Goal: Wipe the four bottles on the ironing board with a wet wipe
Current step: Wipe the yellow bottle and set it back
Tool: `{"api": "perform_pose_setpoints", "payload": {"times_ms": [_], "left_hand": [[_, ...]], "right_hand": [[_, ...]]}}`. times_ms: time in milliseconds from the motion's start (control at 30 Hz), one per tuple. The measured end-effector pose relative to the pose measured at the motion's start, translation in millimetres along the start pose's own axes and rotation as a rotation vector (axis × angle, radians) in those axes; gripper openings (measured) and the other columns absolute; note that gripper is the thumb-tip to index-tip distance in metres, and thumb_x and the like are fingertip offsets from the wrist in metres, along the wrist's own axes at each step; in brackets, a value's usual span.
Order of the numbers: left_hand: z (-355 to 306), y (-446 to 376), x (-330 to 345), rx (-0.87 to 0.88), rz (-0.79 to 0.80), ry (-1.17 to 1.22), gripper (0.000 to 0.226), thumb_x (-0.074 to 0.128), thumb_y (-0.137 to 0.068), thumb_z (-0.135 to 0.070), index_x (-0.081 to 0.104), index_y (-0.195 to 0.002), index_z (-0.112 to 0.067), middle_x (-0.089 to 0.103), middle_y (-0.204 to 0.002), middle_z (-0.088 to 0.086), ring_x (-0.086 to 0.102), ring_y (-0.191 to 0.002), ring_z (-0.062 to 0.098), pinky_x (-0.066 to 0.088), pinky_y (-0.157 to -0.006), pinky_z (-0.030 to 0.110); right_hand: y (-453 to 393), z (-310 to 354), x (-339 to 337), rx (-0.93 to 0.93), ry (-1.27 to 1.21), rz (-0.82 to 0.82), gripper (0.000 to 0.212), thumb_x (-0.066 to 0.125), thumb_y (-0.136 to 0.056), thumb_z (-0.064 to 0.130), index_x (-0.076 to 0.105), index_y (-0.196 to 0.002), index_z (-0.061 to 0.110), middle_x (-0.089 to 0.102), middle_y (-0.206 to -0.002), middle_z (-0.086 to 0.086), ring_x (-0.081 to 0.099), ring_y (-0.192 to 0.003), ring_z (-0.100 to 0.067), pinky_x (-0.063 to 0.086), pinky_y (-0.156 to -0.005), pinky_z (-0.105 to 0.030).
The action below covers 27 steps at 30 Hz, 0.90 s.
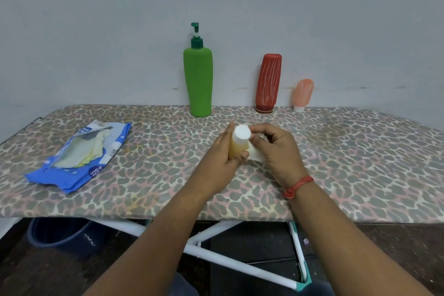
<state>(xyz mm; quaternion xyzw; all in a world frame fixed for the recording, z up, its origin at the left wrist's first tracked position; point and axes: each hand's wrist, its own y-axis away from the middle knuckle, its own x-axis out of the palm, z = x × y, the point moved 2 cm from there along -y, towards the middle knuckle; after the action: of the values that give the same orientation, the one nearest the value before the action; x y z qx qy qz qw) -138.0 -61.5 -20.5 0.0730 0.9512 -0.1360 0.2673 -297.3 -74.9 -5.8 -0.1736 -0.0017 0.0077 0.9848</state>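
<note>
1. A small yellow bottle (pixel 236 146) with a white cap (pixel 242 132) is held above the middle of the ironing board (pixel 336 151), cap tilted toward the camera.
2. The bottle's body is gripped by the left hand (pixel 222 158): the fingers are curled round its far side and the thumb is pressed on the near side.
3. A white wet wipe (pixel 255 152) is pinched by the right hand (pixel 276 149) and laid against the right side of the bottle; the fingertips of this hand are closed at the cap's edge.
4. A red thread band (pixel 298 186) is worn on the right wrist.
5. Three more bottles are stood along the far edge of the board, against the wall: a tall green pump bottle (pixel 198 79) behind the hands, a red bottle (pixel 268 83) set upside down on its cap to its right, and a small peach tube (pixel 303 94) on a white cap just beside the red one.
6. An opened blue wipes packet (pixel 79 158) is laid flat on the left part of the board, well apart from the hands, with pale wipes seen through its opening.
7. Below the board, white crossed legs (pixel 216 255) and a dark blue bucket (pixel 62 233) are seen.
</note>
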Motion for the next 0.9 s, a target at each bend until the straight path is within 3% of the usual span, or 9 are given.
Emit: {"api": "perform_pose_setpoints", "payload": {"times_ms": [67,133,300,367,467,600,700,767,900], "left_hand": [[2,1,-3,-0.021,-0.045,0.097,0.052,0.055,-0.102,-0.038,0.038,-0.151,-0.031,0.062,-0.127,-0.01,0.061,-0.119,0.014,0.05,-0.095,0.027],[3,1,-7,-0.038,-0.041,0.15,0.048,0.051,-0.102,-0.045,0.044,-0.147,-0.032,0.065,-0.108,-0.015,0.065,-0.101,0.01,0.047,-0.077,0.016],[0,2,-1,0.01,0.088,0.052,0.047,0.051,-0.105,-0.037,0.04,-0.15,-0.038,0.059,-0.128,-0.019,0.055,-0.111,-0.008,0.042,-0.088,0.015],[-2,3,-4,-0.027,0.049,0.096,0.043,0.047,-0.105,-0.041,0.042,-0.148,-0.041,0.059,-0.121,-0.029,0.055,-0.105,-0.017,0.041,-0.084,0.013],[0,3,-9,-0.076,0.012,0.163,0.035,0.044,-0.105,-0.046,0.048,-0.14,-0.046,0.063,-0.115,-0.029,0.058,-0.1,-0.017,0.044,-0.083,0.019],[-2,5,-4,-0.04,0.069,0.101,0.041,0.046,-0.105,-0.044,0.043,-0.146,-0.044,0.059,-0.111,-0.035,0.055,-0.099,-0.023,0.041,-0.083,0.012],[-1,3,-7,-0.062,0.005,0.153,0.032,0.044,-0.105,-0.046,0.05,-0.136,-0.047,0.067,-0.104,-0.029,0.062,-0.094,-0.013,0.044,-0.076,0.016],[1,2,-9,-0.082,-0.019,0.186,0.024,0.044,-0.105,-0.046,0.053,-0.127,-0.051,0.069,-0.098,-0.03,0.064,-0.088,-0.012,0.044,-0.069,0.009],[-5,4,-6,-0.058,0.025,0.143,0.027,0.045,-0.106,-0.043,0.044,-0.129,-0.055,0.063,-0.095,-0.041,0.056,-0.09,-0.024,0.039,-0.071,-0.001]], "right_hand": [[2,1,2,-0.006,-0.039,0.073,0.014,0.07,-0.088,0.007,0.076,-0.097,0.015,0.074,-0.101,-0.004,0.068,-0.096,-0.019,0.056,-0.083,-0.033],[5,3,5,-0.016,-0.041,0.092,0.014,0.07,-0.088,0.007,0.077,-0.095,0.017,0.074,-0.099,-0.004,0.069,-0.092,-0.018,0.057,-0.079,-0.03],[-2,4,-6,-0.018,0.008,-0.205,0.015,0.066,-0.09,0.01,0.073,-0.094,0.022,0.074,-0.095,0.006,0.066,-0.087,-0.006,0.052,-0.074,-0.018],[0,4,-2,-0.018,-0.016,-0.137,0.013,0.069,-0.089,0.01,0.073,-0.095,0.021,0.074,-0.096,0.005,0.067,-0.088,-0.008,0.056,-0.075,-0.022],[4,3,4,-0.048,0.011,-0.049,0.017,0.072,-0.087,0.01,0.072,-0.093,0.026,0.073,-0.096,0.006,0.069,-0.091,-0.012,0.057,-0.078,-0.025],[1,6,-5,-0.073,0.027,-0.192,0.018,0.069,-0.089,0.009,0.071,-0.09,0.027,0.073,-0.093,0.008,0.067,-0.086,-0.008,0.053,-0.072,-0.021],[4,7,2,-0.085,0.01,-0.072,0.019,0.07,-0.088,0.008,0.073,-0.09,0.027,0.072,-0.093,0.009,0.066,-0.086,-0.008,0.054,-0.073,-0.022],[8,6,7,-0.11,0.066,-0.019,0.018,0.072,-0.087,0.009,0.073,-0.091,0.027,0.071,-0.096,0.007,0.066,-0.09,-0.013,0.056,-0.078,-0.028],[1,6,-2,-0.067,0.096,-0.196,0.02,0.069,-0.088,0.009,0.07,-0.089,0.029,0.071,-0.094,0.009,0.066,-0.089,-0.01,0.053,-0.078,-0.027]]}}
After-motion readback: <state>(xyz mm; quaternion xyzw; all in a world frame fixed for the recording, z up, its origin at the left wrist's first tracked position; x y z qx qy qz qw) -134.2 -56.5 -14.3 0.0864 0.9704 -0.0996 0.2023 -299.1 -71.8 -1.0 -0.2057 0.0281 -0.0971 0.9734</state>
